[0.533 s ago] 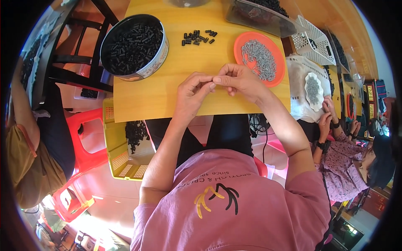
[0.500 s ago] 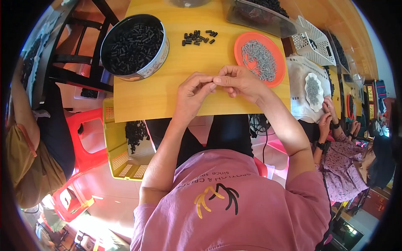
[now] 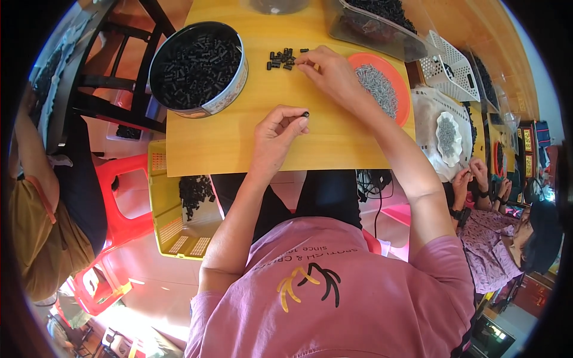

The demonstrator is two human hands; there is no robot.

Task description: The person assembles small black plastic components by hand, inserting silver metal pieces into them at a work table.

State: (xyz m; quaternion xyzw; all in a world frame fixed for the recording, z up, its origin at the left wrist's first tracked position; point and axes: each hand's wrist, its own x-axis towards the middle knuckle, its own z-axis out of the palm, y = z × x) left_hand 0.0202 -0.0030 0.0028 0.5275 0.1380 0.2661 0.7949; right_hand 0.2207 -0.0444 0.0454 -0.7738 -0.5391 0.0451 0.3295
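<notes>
On the yellow wooden surface (image 3: 239,143), near its middle, the left hand (image 3: 276,134) is closed, and between thumb and forefinger it pinches one small black piece (image 3: 305,113), held just above the bare wood. The right hand (image 3: 329,73) reaches further away, to the far side; its fingertips are pressed together at the right end of a little heap of black pieces (image 3: 282,58), but if they already grip one I cannot tell. Between the two hands there is open wood, and also to the left of the left hand, up to the near edge, which runs just in front of the wrist. At the far left a round metal tin (image 3: 230,95) full of black pieces stands near the left edge of the surface. At the right, an orange dish (image 3: 401,89) with grey metal parts lies close beside the right forearm and near the right edge. A clear plastic box (image 3: 370,27) stands at the far edge. Under the surface, on the left, a yellow crate (image 3: 173,221) holds more black pieces.
</notes>
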